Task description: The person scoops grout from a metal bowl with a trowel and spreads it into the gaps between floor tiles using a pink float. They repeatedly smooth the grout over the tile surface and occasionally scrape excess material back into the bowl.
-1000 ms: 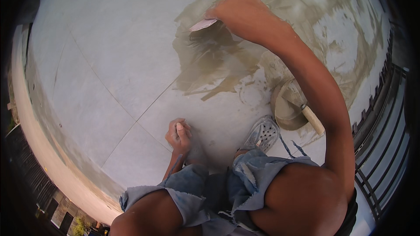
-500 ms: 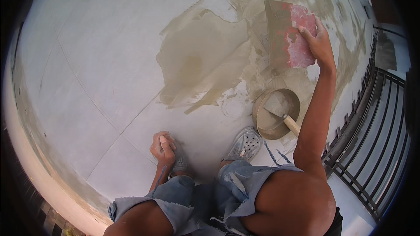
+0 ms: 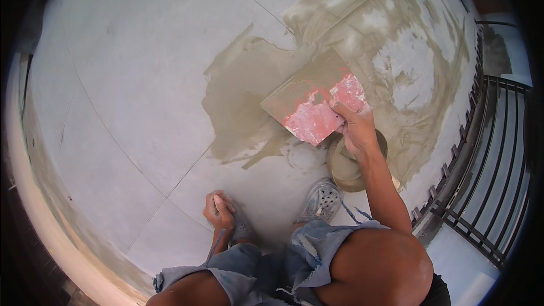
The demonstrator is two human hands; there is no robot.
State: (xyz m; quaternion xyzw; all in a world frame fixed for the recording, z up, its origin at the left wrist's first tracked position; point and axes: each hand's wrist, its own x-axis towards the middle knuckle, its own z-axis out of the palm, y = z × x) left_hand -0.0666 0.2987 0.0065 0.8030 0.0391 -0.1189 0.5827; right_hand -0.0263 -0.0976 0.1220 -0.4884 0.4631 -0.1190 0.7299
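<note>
My right hand (image 3: 356, 129) grips a flat red scraper plate (image 3: 314, 120) by its near edge, thumb on top. Grey-brown paste coats the plate's far side, and pale dried residue covers part of the red. The plate lies tilted low over a wet smear of paste (image 3: 235, 99) on the pale floor. Beside my left foot, my left hand (image 3: 219, 208) is curled into a loose fist, with nothing visible in it. Under my right forearm stands a round mixing bowl (image 3: 344, 165), partly hidden. The trowel in it is almost wholly covered by my arm.
Thin streaked paste (image 3: 408, 130) spreads over the floor on the right. Dark metal railings (image 3: 481, 175) run along the right side, and a raised pale edge (image 3: 51, 209) curves along the left. My dusty clogs (image 3: 322, 201) stand close to the bowl.
My right hand has brought the scraper plate left and nearer to me, turning it from upright to slanted. My forearm now covers the trowel. My left hand stays curled in place.
</note>
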